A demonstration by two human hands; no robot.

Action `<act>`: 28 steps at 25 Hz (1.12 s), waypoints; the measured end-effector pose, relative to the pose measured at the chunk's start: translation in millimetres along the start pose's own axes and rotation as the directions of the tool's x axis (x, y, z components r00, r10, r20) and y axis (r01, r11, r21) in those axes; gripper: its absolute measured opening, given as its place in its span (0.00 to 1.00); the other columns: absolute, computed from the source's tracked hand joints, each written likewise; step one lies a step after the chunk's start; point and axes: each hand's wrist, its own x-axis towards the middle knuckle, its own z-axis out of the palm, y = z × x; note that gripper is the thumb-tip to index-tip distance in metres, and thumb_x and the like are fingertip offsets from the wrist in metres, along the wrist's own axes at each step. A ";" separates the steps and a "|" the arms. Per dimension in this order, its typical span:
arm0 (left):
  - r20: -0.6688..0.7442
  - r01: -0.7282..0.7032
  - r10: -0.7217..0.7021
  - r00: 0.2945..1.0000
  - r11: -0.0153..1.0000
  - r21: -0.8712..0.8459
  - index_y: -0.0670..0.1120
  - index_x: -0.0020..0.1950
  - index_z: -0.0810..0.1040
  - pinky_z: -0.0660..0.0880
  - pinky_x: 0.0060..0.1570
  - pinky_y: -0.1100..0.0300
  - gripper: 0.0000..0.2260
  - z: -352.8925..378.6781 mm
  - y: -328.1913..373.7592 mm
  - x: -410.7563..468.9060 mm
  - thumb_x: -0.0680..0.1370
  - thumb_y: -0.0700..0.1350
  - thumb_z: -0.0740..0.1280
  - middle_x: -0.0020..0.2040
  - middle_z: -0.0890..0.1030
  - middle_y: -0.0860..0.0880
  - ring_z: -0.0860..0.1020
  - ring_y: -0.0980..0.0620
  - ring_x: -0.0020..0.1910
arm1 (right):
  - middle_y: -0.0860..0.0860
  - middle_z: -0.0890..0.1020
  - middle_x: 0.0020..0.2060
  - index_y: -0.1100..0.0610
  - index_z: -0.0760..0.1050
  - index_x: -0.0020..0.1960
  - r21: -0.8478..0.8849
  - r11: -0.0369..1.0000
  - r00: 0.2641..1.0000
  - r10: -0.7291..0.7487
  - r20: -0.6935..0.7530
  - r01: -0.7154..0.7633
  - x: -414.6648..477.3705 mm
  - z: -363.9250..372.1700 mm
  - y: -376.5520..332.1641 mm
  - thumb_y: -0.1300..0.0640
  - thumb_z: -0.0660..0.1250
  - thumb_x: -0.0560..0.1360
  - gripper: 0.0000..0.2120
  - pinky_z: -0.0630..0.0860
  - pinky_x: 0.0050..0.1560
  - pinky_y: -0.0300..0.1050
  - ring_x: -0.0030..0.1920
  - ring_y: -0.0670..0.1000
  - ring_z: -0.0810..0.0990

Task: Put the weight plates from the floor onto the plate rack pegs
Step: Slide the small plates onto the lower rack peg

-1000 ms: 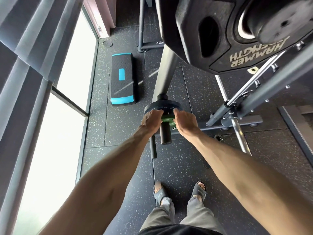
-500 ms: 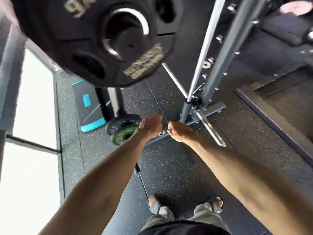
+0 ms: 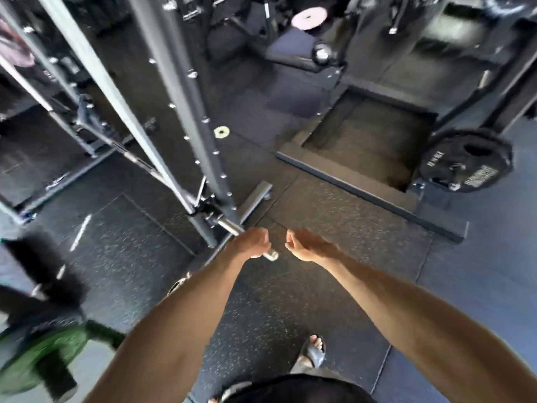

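My left hand (image 3: 251,242) and my right hand (image 3: 308,245) hang side by side in front of me, fingers loosely curled, holding nothing. My left hand passes over a bare chrome peg (image 3: 229,223) that sticks out low from the grey rack upright (image 3: 186,91); I see no grip on it. A green weight plate (image 3: 43,353), blurred, sits on a black peg at the lower left. A large black weight plate (image 3: 465,161) hangs on a frame at the right. A small pale disc (image 3: 221,131) lies on the floor behind the upright.
Slanted steel rails (image 3: 96,74) cross the left half. A low platform frame (image 3: 363,193) lies on the rubber floor to the right. A bench (image 3: 293,50) and a pink plate (image 3: 309,16) stand at the back. My sandalled foot (image 3: 313,351) is below.
The view has swung right: the green plate slid to the lower left and the big overhead plate left the frame. Both hands came off the green plate and now hang free.
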 end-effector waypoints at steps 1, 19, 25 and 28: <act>-0.008 -0.021 0.021 1.000 1.000 0.005 0.40 0.58 0.78 0.73 0.53 0.54 0.12 -1.0 22.6 17.5 0.81 0.46 0.61 0.58 0.81 0.40 0.78 0.41 0.60 | 0.60 0.81 0.57 0.60 0.74 0.59 0.010 1.000 0.999 0.028 -0.025 -0.027 -0.5 -10.1 22.6 0.53 0.58 0.83 0.13 0.74 0.54 0.50 0.58 0.61 0.79; 0.238 0.047 -0.052 0.970 0.999 0.026 0.44 0.56 0.77 0.73 0.55 0.51 0.12 -105.0 109.6 349.6 0.81 0.49 0.59 0.61 0.79 0.42 0.77 0.41 0.59 | 0.56 0.82 0.50 0.61 0.76 0.56 0.013 0.993 0.983 0.112 0.148 -0.115 259.4 -172.4 223.1 0.55 0.58 0.83 0.12 0.77 0.50 0.51 0.51 0.57 0.81; 0.259 0.123 -0.106 0.960 0.991 -0.052 0.40 0.59 0.77 0.75 0.55 0.49 0.14 -188.3 93.8 454.3 0.83 0.47 0.58 0.58 0.80 0.38 0.79 0.39 0.55 | 0.51 0.77 0.37 0.56 0.71 0.45 0.011 0.998 0.973 0.061 0.221 -0.066 392.0 -230.0 250.0 0.56 0.56 0.82 0.10 0.70 0.37 0.46 0.39 0.53 0.77; 0.227 0.208 -0.187 0.956 0.976 -0.070 0.40 0.57 0.78 0.74 0.54 0.50 0.14 -230.1 75.5 511.3 0.83 0.47 0.59 0.58 0.80 0.39 0.79 0.39 0.56 | 0.53 0.78 0.39 0.56 0.71 0.45 -0.017 1.000 0.960 -0.007 0.281 0.013 473.3 -260.0 260.7 0.53 0.57 0.82 0.10 0.75 0.43 0.50 0.44 0.57 0.79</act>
